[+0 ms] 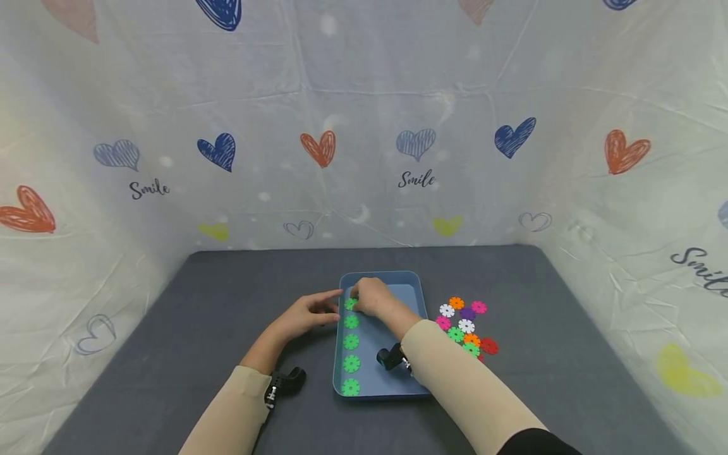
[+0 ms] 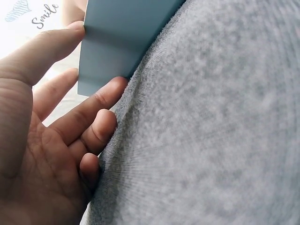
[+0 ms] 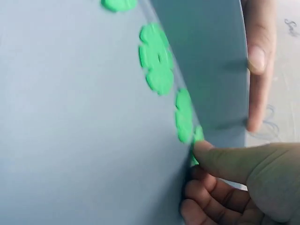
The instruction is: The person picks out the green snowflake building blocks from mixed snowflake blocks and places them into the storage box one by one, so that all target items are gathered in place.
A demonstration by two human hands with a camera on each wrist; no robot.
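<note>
The grip of the right hand (image 1: 375, 298) is nearly closed, thumb and forefinger pinching the edge of a notched green disc (image 1: 350, 304) at the far end of the tray's left side, the other fingers curled beneath. That disc is the farthest of five, and the remaining four green discs (image 1: 351, 342) run from it toward the near left corner in a neat, spaced column (all flower-like in outline). They lie along the left wall of the blue tray (image 1: 392, 373). Just outside that wall is the left hand (image 1: 304, 314), its grip loosely spread and holding nothing, with fingertips against the rim and outer side. To the right of the tray, near the right forearm, a loose cluster of similar discs (image 1: 468, 313) in orange, white, pink, purple, green and red lies on the grey worktop (image 1: 256, 278), a red one at its near edge partly hidden by the sleeve (image 1: 461, 379). Beyond the far edge hangs a pale backdrop (image 1: 364, 76) printed with hearts and the word "Smile".
</note>
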